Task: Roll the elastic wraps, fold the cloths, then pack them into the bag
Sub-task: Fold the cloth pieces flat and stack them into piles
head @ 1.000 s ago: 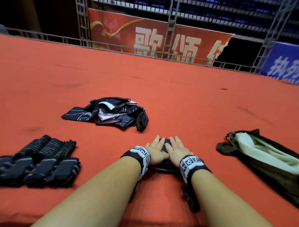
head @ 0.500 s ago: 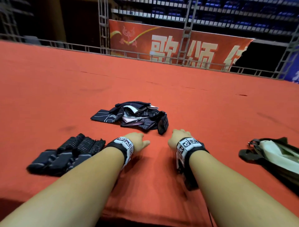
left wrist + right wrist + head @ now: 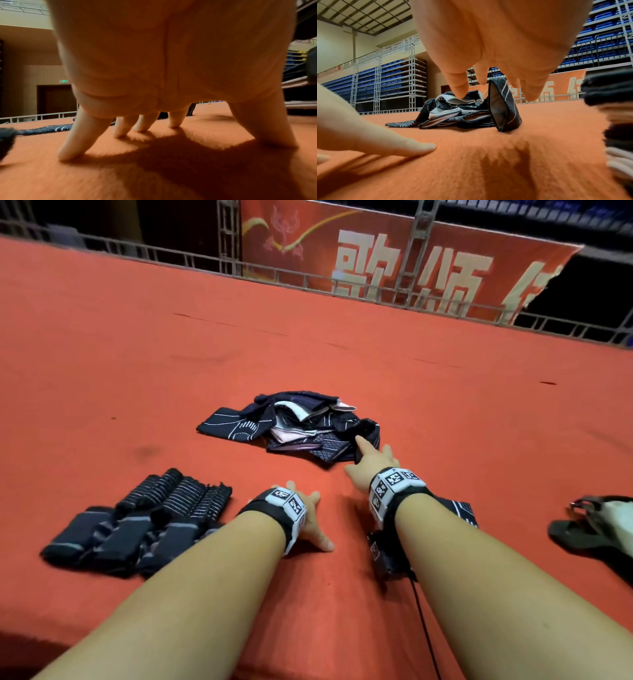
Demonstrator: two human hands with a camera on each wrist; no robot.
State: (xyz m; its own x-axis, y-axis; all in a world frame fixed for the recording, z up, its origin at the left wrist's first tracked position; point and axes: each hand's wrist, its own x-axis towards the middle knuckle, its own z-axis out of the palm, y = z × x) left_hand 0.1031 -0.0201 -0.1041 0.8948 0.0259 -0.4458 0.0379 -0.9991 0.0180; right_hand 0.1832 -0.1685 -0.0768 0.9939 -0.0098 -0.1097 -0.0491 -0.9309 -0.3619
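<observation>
1. Surface: orange-red carpet (image 3: pixel 137 354), bounded at the far edge by a metal railing (image 3: pixel 308 278) with a red banner (image 3: pixel 411 268) behind it.
2. Left hand (image 3: pixel 310 520): planted on the carpet beside the rolled wraps, fingers spread and straight, tips pressing the carpet in the left wrist view (image 3: pixel 171 67). Nothing held.
3. Right hand (image 3: pixel 371 462): stretched forward to the near edge of the cloth pile, fingers extended and apart. Index finger laid against the raised dark edge of the nearest cloth. Thumb (image 3: pixel 412 147) flat on the carpet. No cloth closed in the fingers as far as visible.
4. Cloth pile (image 3: pixel 298 429): loose, unfolded heap of dark patterned cloths with pale pink and white layers, centre of the carpet, ahead of both hands. One dark striped cloth edge (image 3: pixel 503 106) standing up at the right side of the heap, just under the right fingertips.
5. Rolled wraps (image 3: pixel 144 522): dark striped rolls in a tight group, lying side by side on the carpet left of the left forearm, well apart from the cloth pile.
6. Folded cloths (image 3: pixel 460 510): dark stack partly hidden behind the right wrist; layered edges at the right border of the right wrist view (image 3: pixel 611 121). Count not determinable.
7. Bag (image 3: pixel 596 529): dark, with a pale lining and a metal ring, lying on the carpet at the right edge, apart from both hands. Contents not discernible.
</observation>
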